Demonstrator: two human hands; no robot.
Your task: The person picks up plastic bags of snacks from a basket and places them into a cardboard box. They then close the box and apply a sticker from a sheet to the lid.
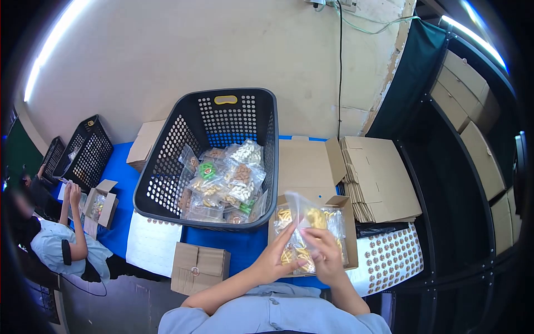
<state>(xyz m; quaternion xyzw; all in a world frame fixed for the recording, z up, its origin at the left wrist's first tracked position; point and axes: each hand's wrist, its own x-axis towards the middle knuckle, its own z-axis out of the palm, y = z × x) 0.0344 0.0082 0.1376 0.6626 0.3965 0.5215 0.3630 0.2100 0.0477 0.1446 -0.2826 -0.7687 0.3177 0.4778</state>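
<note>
A clear plastic bag (316, 218) with yellow pieces inside is held up in front of me, slightly blurred. My left hand (278, 257) grips its left edge near the bottom. On the other side, my right hand (327, 255) has its fingers closed on the same bag, close to the left fingertips. Right below both hands stands an open cardboard box (352, 234), its lid folded back. Several clear bags (283, 216) lie in this box, some with yellow pieces showing; my hands and the held bag hide part of them.
A black perforated basket (271, 133) holds bags of white, brown and green pieces. Flattened cartons (384, 178) are stacked at right, above a sticker sheet (389, 259). A closed box (200, 267) and another sheet (153, 245) lie left. A co-worker (72, 245) handles something beside another box (103, 206).
</note>
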